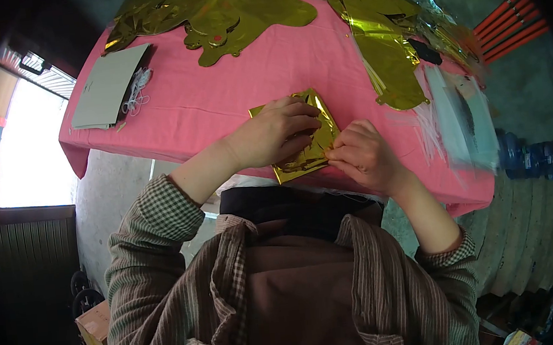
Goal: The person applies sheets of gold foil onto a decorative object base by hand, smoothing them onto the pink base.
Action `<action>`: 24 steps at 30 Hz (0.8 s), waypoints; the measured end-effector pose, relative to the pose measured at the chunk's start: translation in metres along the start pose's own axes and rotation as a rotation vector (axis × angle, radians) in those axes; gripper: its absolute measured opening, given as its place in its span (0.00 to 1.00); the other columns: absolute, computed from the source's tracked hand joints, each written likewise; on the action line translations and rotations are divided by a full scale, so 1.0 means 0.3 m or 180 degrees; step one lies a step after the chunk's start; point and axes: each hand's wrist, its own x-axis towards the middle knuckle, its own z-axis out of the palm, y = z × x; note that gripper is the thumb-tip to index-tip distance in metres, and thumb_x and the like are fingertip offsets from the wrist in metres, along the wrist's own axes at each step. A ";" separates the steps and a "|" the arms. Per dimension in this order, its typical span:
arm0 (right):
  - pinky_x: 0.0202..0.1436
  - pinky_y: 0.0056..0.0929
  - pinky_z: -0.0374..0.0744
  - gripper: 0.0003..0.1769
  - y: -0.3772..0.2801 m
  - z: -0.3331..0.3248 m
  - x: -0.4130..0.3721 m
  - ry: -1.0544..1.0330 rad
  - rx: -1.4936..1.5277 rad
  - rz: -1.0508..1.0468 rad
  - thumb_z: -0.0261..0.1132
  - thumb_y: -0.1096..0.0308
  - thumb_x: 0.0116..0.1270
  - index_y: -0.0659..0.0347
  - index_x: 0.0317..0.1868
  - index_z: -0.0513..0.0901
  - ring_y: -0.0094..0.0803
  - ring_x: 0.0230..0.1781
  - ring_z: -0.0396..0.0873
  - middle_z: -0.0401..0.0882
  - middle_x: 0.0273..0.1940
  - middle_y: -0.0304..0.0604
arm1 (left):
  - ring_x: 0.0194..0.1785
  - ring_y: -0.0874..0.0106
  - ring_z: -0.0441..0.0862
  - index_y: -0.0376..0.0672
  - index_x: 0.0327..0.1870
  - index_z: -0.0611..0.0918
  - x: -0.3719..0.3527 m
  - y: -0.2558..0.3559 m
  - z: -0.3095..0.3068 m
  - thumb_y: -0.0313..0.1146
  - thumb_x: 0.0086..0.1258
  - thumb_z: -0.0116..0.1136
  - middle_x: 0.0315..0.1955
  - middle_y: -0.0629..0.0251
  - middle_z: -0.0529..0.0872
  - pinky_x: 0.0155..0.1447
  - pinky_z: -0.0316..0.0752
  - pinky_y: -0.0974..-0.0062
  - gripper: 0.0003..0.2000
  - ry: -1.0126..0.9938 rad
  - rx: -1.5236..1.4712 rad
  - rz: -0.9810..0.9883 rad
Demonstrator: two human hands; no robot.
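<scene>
A folded square of shiny gold foil [322, 143] lies near the front edge of the pink-covered table [268, 74]. My left hand [284, 129] rests on top of it, fingers bent and spread a little across the foil, with nothing gripped between them. At the foil's right edge, the fingers of my right hand [361, 152] are pinched on its lower right corner. Part of the foil is hidden beneath my left hand.
Large gold foil shapes [264, 26] spread along the far side, and more gold foil [389, 64] lies at the right. Grey cardboard sheets [108, 88] and white string [137, 93] are at the left. Clear plastic bags [459, 117] lie at the right edge.
</scene>
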 end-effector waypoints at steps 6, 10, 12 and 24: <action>0.51 0.42 0.72 0.10 -0.009 -0.016 0.003 -0.0121 -0.0188 -0.0073 0.70 0.77 0.48 0.62 0.33 0.81 0.39 0.36 0.75 0.76 0.32 0.42 | 0.59 0.58 0.72 0.39 0.49 0.81 0.000 0.000 0.002 0.28 0.61 0.61 0.54 0.58 0.79 0.63 0.66 0.60 0.14 -0.0005 -0.0010 -0.0006; 0.52 0.44 0.73 0.09 -0.028 -0.009 0.003 -0.0180 -0.0586 -0.0221 0.68 0.76 0.49 0.63 0.33 0.81 0.39 0.36 0.75 0.76 0.33 0.42 | 0.58 0.58 0.73 0.39 0.48 0.82 -0.001 -0.004 0.006 0.31 0.62 0.60 0.52 0.58 0.79 0.63 0.67 0.61 0.13 0.0026 0.0028 0.0021; 0.51 0.44 0.75 0.09 -0.033 -0.002 -0.005 -0.0114 -0.0884 -0.0457 0.64 0.74 0.50 0.65 0.34 0.80 0.39 0.36 0.75 0.76 0.33 0.43 | 0.57 0.58 0.73 0.39 0.47 0.82 -0.001 -0.004 0.008 0.33 0.63 0.60 0.50 0.58 0.80 0.63 0.67 0.61 0.13 0.0089 0.0048 0.0052; 0.53 0.46 0.77 0.10 -0.030 0.025 -0.011 0.0124 -0.0924 -0.0216 0.66 0.76 0.48 0.64 0.33 0.77 0.41 0.36 0.76 0.76 0.32 0.44 | 0.58 0.58 0.72 0.39 0.47 0.82 0.000 -0.007 0.006 0.33 0.63 0.59 0.51 0.58 0.80 0.63 0.66 0.62 0.13 0.0086 0.0046 0.0101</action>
